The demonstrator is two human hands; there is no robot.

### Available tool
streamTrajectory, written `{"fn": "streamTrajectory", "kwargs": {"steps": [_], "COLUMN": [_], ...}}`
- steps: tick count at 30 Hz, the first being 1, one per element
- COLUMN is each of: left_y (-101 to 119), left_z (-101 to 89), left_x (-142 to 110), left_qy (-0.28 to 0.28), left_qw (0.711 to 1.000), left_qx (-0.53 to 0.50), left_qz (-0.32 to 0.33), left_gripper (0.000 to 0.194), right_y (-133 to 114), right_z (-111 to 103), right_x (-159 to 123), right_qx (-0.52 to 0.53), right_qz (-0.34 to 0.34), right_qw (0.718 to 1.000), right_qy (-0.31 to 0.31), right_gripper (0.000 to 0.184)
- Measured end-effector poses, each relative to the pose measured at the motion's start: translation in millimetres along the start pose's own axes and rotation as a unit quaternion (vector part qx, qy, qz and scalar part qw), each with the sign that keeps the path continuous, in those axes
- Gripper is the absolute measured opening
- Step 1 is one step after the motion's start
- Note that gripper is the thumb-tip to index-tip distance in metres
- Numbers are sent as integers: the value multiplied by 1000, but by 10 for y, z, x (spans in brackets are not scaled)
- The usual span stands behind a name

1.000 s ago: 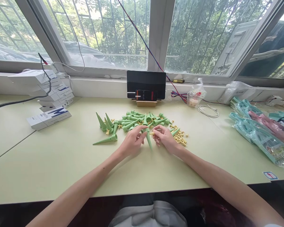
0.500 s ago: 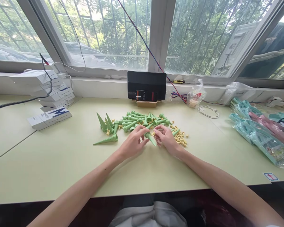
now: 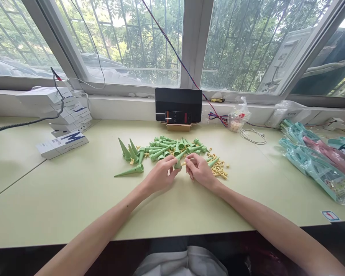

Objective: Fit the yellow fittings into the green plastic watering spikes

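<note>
Between thumb and fingers, my left hand (image 3: 164, 171) grips a green plastic watering spike (image 3: 178, 162), its pointed end tilted up and away to the right. My right hand (image 3: 199, 168) is closed in a pinch on a small yellow plastic valve (image 3: 184, 163), which is at the spike's side; whether it sits in a hole cannot be made out. Behind both hands lies a heap of green spikes (image 3: 161, 145). Loose yellow valves (image 3: 218, 168) are scattered by my right wrist. To the left, several spikes stand point up (image 3: 129, 151), and one spike (image 3: 129, 170) lies flat.
A dark tablet (image 3: 178, 100) with a phone (image 3: 176, 116) before it leans at the window sill. White boxes (image 3: 66, 111) are stacked at the left. On the right are a knotted plastic bag (image 3: 238, 117), a coiled white cable (image 3: 253, 136) and bagged teal items (image 3: 310, 161).
The green spike in my left hand has turned over, from pointing toward me to pointing up and away. My right hand still holds the yellow valve close to it.
</note>
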State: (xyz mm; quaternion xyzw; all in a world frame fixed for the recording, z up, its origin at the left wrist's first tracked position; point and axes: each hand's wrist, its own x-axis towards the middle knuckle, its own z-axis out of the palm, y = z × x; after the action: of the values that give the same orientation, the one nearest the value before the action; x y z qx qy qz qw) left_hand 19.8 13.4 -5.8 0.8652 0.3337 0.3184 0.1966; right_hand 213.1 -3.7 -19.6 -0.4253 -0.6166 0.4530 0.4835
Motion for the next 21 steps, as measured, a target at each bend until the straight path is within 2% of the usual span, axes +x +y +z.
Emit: {"fn": "streamTrajectory", "kwargs": {"steps": [4,9,16,19,21], "left_y": [-3,15,30,82,111], "left_z": [-87,-225,-405,-547,-691], "left_x": [28,53,14,-122,-250], "left_qy": [59,139,164,151,174], "left_qw": [998,989,982,976,966], "left_qx": [24,41,87,147,187], "left_qz": [20,18,25,51,46], "left_gripper": [9,8,20,16,17], "right_y": [2,22,58,64,64], "right_z": [12,20,32,37,41], "right_x": [-4,-8,-14,-14,-11], "right_qx": [-18,-85,-152,-162,-163], "right_qz": [-11,-32,-60,-69,-73], "right_qw": [1000,996,984,982,981], "right_qy": [8,-27,-64,-67,-69], "right_gripper": [27,27,25,23,22]}}
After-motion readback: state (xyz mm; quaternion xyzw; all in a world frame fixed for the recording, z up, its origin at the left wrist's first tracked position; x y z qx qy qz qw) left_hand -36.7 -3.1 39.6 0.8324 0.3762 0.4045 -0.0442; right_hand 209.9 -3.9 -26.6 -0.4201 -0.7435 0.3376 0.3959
